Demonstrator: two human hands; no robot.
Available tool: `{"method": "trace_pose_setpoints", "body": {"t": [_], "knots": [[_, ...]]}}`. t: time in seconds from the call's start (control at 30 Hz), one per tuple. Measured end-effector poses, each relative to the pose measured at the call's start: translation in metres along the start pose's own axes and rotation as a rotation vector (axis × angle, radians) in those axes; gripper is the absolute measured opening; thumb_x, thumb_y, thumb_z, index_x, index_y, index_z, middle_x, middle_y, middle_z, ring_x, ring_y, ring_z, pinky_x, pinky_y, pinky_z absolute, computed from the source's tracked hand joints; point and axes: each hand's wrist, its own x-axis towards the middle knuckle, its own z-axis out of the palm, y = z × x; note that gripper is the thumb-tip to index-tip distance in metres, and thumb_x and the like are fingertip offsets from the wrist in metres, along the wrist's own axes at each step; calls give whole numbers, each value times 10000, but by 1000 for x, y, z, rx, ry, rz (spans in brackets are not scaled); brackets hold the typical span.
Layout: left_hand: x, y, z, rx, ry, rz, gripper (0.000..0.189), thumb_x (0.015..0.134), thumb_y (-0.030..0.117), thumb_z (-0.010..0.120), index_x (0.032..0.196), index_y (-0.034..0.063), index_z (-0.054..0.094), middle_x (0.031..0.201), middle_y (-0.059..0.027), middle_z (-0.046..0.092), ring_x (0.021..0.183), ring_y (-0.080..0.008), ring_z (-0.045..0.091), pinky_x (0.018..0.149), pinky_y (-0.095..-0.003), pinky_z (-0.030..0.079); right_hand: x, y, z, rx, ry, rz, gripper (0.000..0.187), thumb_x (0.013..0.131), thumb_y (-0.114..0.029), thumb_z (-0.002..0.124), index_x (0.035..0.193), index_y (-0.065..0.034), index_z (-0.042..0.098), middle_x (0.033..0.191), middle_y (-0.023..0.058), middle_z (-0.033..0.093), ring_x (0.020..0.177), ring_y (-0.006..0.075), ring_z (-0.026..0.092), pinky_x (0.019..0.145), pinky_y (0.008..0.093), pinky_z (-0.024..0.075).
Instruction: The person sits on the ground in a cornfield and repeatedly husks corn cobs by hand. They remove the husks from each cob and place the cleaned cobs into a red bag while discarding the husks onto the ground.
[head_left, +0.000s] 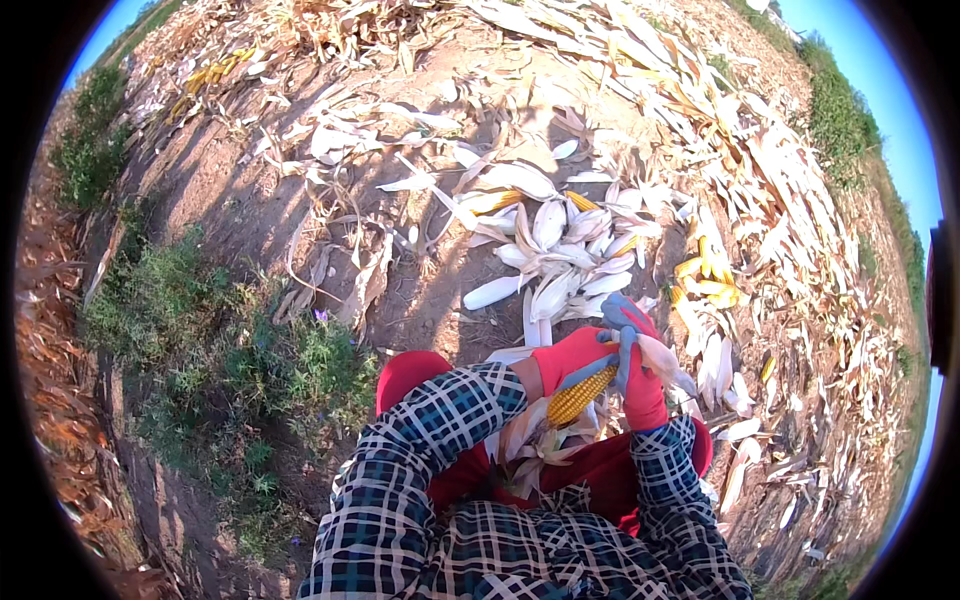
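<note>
Both hands wear red work gloves with grey-blue coated fingers and meet close together above my lap. My left hand (576, 358) is closed around the end of a yellow corn cob (579, 397), whose bare kernels point down towards my lap. Pressed against it, my right hand (641, 386) grips pale corn husk (661, 360) at the same end of the cob; the exact finger grip is partly hidden. Loose dry husks (525, 442) lie between my legs, under the cob. Just ahead lies a heap of corn ears (551, 225), mostly still in pale husks.
Several bare yellow cobs (709, 285) lie to the right of the heap. Dry stalks and husks (757, 165) cover the ground at right. Green weeds (300, 375) with small purple flowers grow at left. Farther off at upper left is a row of yellow cobs (214, 71).
</note>
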Motion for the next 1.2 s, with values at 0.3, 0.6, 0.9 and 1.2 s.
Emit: {"method": "trace_pose_setpoints", "body": {"t": [0.3,0.6,0.9,1.2], "knots": [[-4,49,3,-205,61,-405,239,726,236,708,850,34,677,808,-121,658,745,-175,617,681,-324,480,-9,-23,8,440,49,-10,432,941,-545,403,763,-154,438,682,5,429,497,120,412,404,279,463],[-4,51,13,-371,-40,-256,223,773,173,699,910,7,642,822,-65,660,742,-119,600,658,-287,481,1,-14,-39,1090,-388,-17,455,1019,-409,235,710,-134,425,601,-5,398,404,89,339,381,232,330],[20,77,-10,-769,331,-307,372,922,386,555,872,24,625,747,-68,643,643,-149,632,597,-286,514,32,-33,-154,1642,327,-297,518,924,-243,543,1323,56,404,1331,195,493,1133,267,548,897,384,492],[20,83,-27,-436,322,-307,414,923,434,543,927,30,635,751,-45,631,676,-121,608,597,-269,479,21,50,-63,795,-506,-108,658,944,-535,404,1347,-15,397,1259,126,531,1178,245,512,949,400,426]]}}
